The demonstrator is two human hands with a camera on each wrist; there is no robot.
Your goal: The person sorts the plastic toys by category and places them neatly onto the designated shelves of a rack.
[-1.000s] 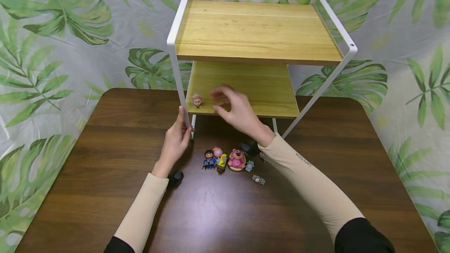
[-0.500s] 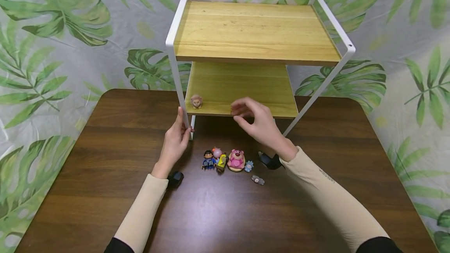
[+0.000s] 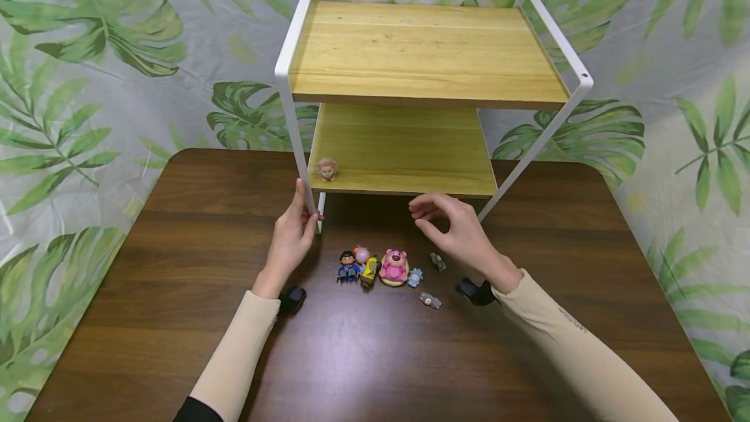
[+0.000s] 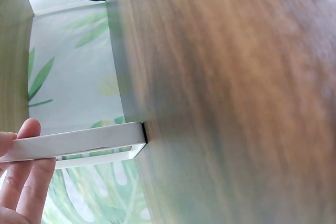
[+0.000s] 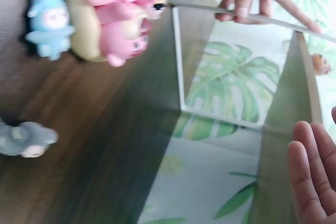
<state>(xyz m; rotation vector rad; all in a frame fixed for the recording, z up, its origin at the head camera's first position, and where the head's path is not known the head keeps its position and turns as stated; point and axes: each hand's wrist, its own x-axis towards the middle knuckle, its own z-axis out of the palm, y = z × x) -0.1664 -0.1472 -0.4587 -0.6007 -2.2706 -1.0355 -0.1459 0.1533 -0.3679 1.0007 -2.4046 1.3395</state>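
My left hand (image 3: pixel 291 233) grips the white front-left leg (image 4: pixel 73 144) of a two-tier shelf; in the left wrist view, fingers lie on both sides of it. In front of the lower board (image 3: pixel 404 148), my right hand (image 3: pixel 459 230) hovers with loosely bent fingers and nothing in them. A small lion figurine (image 3: pixel 327 169) stands at that board's left front corner. On the table below are a black-haired doll in blue (image 3: pixel 348 267), a round pink toy (image 3: pixel 362 254), a yellow toy (image 3: pixel 369 271), a pink bear (image 3: pixel 394 267) and a light-blue figurine (image 3: pixel 415 277).
Two small grey figurines (image 3: pixel 430 300) lie right of the group, one near the right hand. The shelf's wooden top board (image 3: pixel 428 51) overhangs the lower one. A brown table (image 3: pixel 176 246) carries everything; a leaf-print cloth (image 3: pixel 88 103) hangs behind.
My right hand has drawn back from beside the lion figurine, to the right and toward me, off the lower board. The left hand keeps its grip on the leg; the toys stay put.
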